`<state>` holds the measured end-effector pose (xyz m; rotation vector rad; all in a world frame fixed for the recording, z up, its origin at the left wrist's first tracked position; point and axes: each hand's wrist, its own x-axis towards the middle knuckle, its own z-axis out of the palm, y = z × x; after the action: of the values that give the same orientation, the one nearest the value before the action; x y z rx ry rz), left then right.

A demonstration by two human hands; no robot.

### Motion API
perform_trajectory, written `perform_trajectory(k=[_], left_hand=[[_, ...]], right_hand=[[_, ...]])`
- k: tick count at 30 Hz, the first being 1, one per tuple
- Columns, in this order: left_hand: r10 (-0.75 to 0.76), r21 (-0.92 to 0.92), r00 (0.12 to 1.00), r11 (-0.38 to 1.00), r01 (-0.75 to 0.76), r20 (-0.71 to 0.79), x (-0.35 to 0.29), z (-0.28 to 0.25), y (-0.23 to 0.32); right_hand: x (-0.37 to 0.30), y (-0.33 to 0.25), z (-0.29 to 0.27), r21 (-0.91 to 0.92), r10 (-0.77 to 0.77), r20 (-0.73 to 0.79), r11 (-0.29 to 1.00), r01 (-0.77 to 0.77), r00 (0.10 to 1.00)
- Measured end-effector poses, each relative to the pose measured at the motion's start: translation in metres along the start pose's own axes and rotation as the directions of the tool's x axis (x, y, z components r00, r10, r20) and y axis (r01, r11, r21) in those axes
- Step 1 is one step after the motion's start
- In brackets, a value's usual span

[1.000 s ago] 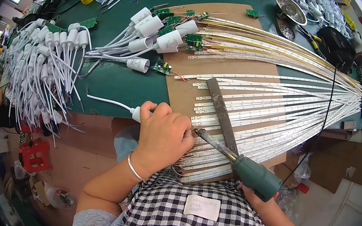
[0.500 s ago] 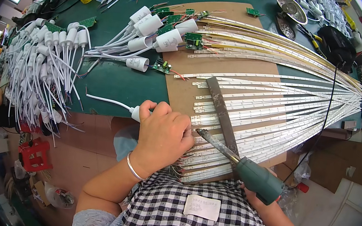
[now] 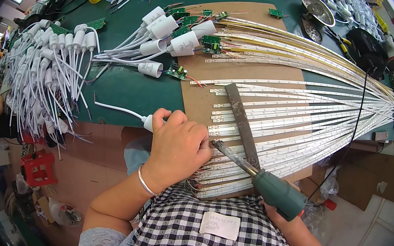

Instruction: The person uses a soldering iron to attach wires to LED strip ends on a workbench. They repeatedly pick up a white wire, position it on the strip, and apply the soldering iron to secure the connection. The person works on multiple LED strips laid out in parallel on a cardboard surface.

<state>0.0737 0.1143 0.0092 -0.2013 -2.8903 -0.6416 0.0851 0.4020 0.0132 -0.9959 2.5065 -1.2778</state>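
Where a dark bar (image 3: 242, 125) lies across white strips (image 3: 220, 130), apparently steadying them, the left hand (image 3: 179, 145) closes its fingers round a white cap (image 3: 147, 123) and the right hand (image 3: 274, 217) grips a soldering iron (image 3: 276, 192).

Green-handled soldering iron (image 3: 264, 181) shifted slightly L vs. prev. pic; v. small move
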Motion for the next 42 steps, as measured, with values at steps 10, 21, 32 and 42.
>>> perform_trajectory(k=[10, 21, 32, 42], left_hand=[[-0.008, 0.018, 1.000, 1.000, 0.008, 0.012, 0.001, 0.000, 0.001], [-0.018, 0.028, 0.999, 0.999, 0.017, 0.035, 0.003, -0.005, 0.006], [-0.091, -0.018, 0.986, 0.995, 0.094, 0.141, 0.004, -0.016, 0.009], [0.072, -0.189, 0.969, 0.982, -0.027, 0.234, 0.004, -0.025, -0.007]], right_hand=[[-0.005, -0.003, -0.004, 0.109, 0.104, 0.060, 0.988, -0.110, 0.993], [-0.016, -0.002, -0.003, 0.216, 0.334, 0.040, 0.917, -0.335, 0.942], [-0.019, 0.009, -0.007, 0.193, 0.165, 0.054, 0.966, -0.173, 0.985], [-0.022, 0.010, -0.006, 0.318, 0.228, 0.017, 0.922, -0.222, 0.973]])
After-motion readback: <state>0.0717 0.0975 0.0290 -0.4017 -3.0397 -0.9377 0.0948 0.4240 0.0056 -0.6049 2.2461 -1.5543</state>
